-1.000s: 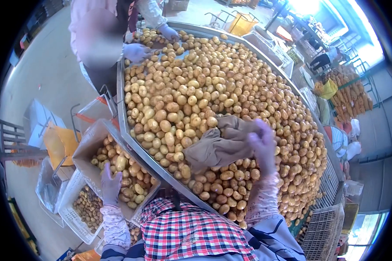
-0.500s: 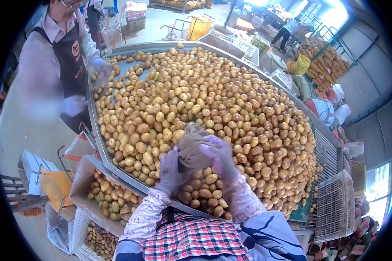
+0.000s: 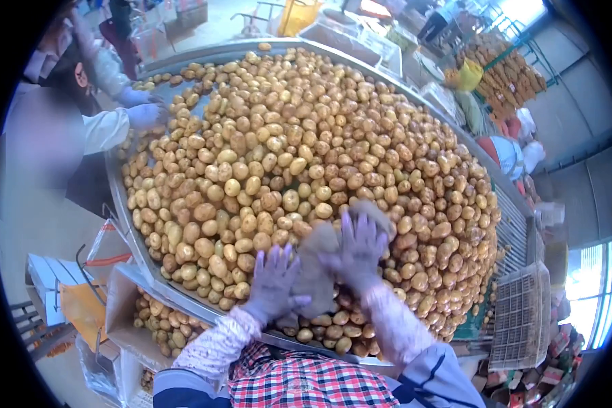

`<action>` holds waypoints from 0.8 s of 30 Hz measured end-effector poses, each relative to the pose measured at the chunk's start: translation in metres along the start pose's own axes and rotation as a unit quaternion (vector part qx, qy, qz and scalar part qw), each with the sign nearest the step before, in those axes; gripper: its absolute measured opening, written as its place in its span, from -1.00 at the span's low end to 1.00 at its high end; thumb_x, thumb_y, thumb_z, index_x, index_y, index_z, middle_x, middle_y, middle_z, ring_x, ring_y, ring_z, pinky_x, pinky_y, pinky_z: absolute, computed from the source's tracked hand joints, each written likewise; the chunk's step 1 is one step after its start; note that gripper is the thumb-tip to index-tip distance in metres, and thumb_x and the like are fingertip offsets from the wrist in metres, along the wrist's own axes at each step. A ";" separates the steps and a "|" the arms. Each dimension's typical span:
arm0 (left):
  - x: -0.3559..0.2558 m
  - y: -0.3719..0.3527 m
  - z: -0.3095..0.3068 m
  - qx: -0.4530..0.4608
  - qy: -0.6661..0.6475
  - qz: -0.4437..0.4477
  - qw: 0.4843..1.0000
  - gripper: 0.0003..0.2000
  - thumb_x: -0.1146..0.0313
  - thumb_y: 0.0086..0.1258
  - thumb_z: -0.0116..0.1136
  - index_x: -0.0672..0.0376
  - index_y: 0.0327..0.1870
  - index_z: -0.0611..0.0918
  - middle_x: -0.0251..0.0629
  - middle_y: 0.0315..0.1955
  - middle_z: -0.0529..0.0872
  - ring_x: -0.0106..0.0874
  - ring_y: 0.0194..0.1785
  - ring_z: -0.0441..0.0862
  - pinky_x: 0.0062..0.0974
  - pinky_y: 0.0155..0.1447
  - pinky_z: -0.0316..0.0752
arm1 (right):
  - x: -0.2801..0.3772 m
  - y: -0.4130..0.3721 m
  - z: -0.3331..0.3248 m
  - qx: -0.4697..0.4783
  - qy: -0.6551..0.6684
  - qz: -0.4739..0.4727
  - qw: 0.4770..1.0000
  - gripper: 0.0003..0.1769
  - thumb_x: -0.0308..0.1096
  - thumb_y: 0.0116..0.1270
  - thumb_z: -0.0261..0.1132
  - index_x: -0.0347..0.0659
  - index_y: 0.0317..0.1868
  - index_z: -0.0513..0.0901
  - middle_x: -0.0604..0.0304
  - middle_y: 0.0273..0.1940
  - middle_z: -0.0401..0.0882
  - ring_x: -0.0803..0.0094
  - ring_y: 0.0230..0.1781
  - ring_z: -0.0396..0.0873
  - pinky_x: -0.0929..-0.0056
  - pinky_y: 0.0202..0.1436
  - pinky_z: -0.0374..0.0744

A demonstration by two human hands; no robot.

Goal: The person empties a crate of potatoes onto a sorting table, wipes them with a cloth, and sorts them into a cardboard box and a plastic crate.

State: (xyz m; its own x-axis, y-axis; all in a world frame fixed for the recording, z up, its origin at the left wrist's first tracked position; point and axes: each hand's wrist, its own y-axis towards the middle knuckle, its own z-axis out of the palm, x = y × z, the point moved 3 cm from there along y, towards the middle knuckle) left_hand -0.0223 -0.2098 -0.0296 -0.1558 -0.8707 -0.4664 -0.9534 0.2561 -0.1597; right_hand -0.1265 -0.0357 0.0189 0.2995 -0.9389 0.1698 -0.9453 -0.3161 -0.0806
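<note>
A grey-brown cloth [image 3: 317, 255] lies over the potatoes [image 3: 279, 163] close to my body, with one end reaching past my right fingers. My left hand [image 3: 275, 282], in a grey glove with purple fingertips, rests beside the cloth's left edge, fingers spread. Pressed flat on the cloth is my right hand [image 3: 355, 255], gloved alike, its fingers apart and pointing away from me. Potatoes heap around both hands on a large metal-edged table.
A co-worker stands at the left, one purple-gloved hand [image 3: 146, 115] over the potatoes. The table's metal rim [image 3: 183, 299] runs before me. A box of potatoes [image 3: 126, 309] sits at lower left; a white plastic crate [image 3: 520, 319] leans at right.
The cloth, bunched between my hands before, now lies flatter on the potatoes. Both my hands have opened out. My view has shifted, and a co-worker at the left has leaned over the table.
</note>
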 end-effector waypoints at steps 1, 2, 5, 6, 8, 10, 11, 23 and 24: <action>0.009 0.013 0.003 -0.078 0.005 0.005 0.997 -0.01 -0.32 0.13 0.25 0.08 0.52 0.22 0.07 0.56 -0.01 0.10 0.61 -0.15 0.09 0.59 -0.34 | 0.003 0.031 0.018 -0.029 -0.026 0.009 0.999 0.19 0.42 0.05 0.32 -0.10 0.55 0.12 -0.27 0.53 -0.05 -0.24 0.58 -0.22 -0.44 0.47 -0.32; 0.024 0.034 0.009 -0.126 0.051 0.010 0.991 -0.01 -0.32 0.12 0.26 0.05 0.53 0.22 0.06 0.57 -0.04 0.09 0.62 -0.20 0.06 0.60 -0.36 | 0.008 0.066 0.034 -0.061 -0.052 0.013 0.997 0.17 0.43 0.08 0.29 -0.08 0.55 0.12 -0.27 0.54 -0.06 -0.23 0.59 -0.25 -0.46 0.47 -0.35; 0.083 0.096 -0.018 -0.154 0.081 -0.079 0.982 -0.03 -0.27 0.13 0.29 -0.03 0.55 0.19 0.05 0.58 -0.11 0.08 0.62 -0.24 -0.05 0.62 -0.36 | 0.032 0.157 0.027 0.002 0.012 0.165 0.986 0.07 0.41 0.26 0.13 -0.08 0.58 0.04 -0.22 0.58 -0.18 -0.19 0.61 -0.33 -0.54 0.43 -0.40; 0.095 0.111 -0.032 -0.152 0.064 -0.120 0.979 -0.04 -0.23 0.12 0.32 -0.17 0.56 0.17 0.06 0.57 -0.13 0.11 0.61 -0.23 0.05 0.59 -0.36 | 0.031 0.183 0.033 0.000 0.002 0.183 0.983 0.02 0.37 0.33 0.07 -0.08 0.60 0.00 -0.18 0.60 -0.23 -0.17 0.62 -0.37 -0.55 0.43 -0.42; 0.095 0.128 -0.063 -0.055 0.066 -0.212 0.973 -0.05 -0.20 0.10 0.36 -0.30 0.56 0.17 0.08 0.56 -0.11 0.15 0.60 -0.23 0.19 0.56 -0.36 | 0.034 0.217 0.036 0.037 0.017 0.230 0.972 0.04 0.37 0.36 0.03 -0.12 0.61 -0.08 -0.17 0.61 -0.31 -0.15 0.62 -0.38 -0.51 0.46 -0.38; 0.111 0.129 -0.035 -0.143 0.056 -0.175 0.973 -0.07 -0.21 0.09 0.36 -0.39 0.55 0.17 0.07 0.56 -0.11 0.20 0.59 -0.26 0.30 0.52 -0.34 | 0.033 0.219 0.053 0.039 0.020 0.221 0.974 0.05 0.36 0.36 0.03 -0.13 0.61 -0.10 -0.16 0.61 -0.32 -0.14 0.62 -0.37 -0.46 0.49 -0.35; 0.093 0.119 -0.057 -0.084 0.019 -0.186 0.979 -0.16 -0.15 0.16 0.33 -0.38 0.52 0.24 0.07 0.56 -0.09 0.22 0.58 -0.22 0.28 0.52 -0.23 | 0.023 0.217 0.076 -0.005 0.023 0.175 0.984 0.05 0.35 0.37 0.03 -0.13 0.61 -0.12 -0.17 0.61 -0.28 -0.14 0.63 -0.35 -0.35 0.53 -0.30; 0.022 -0.044 -0.021 -0.131 0.042 -0.017 0.990 -0.36 -0.02 0.22 0.26 0.20 0.27 0.54 0.01 0.29 0.46 0.10 0.47 0.23 0.23 0.52 -0.07 | 0.008 -0.060 -0.025 0.093 -0.011 -0.053 0.994 -0.16 0.12 0.16 0.33 -0.03 0.43 0.39 -0.18 0.54 -0.04 -0.16 0.55 -0.03 -0.20 0.51 -0.04; 0.014 -0.052 -0.024 -0.129 0.002 -0.025 0.991 -0.34 -0.03 0.23 0.24 0.25 0.27 0.53 0.02 0.30 0.45 0.08 0.47 0.23 0.23 0.52 -0.07 | -0.005 -0.071 -0.020 0.076 -0.022 -0.062 0.995 -0.15 0.11 0.14 0.34 -0.03 0.43 0.39 -0.18 0.54 -0.04 -0.18 0.54 -0.04 -0.22 0.51 -0.04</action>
State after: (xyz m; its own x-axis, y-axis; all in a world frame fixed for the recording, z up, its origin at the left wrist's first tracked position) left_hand 0.0185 -0.2453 -0.0071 -0.1079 -0.8810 -0.4607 -0.9942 0.0979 0.0456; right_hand -0.0636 -0.0061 0.0429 0.4208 -0.8957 0.1438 -0.8717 -0.4431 -0.2092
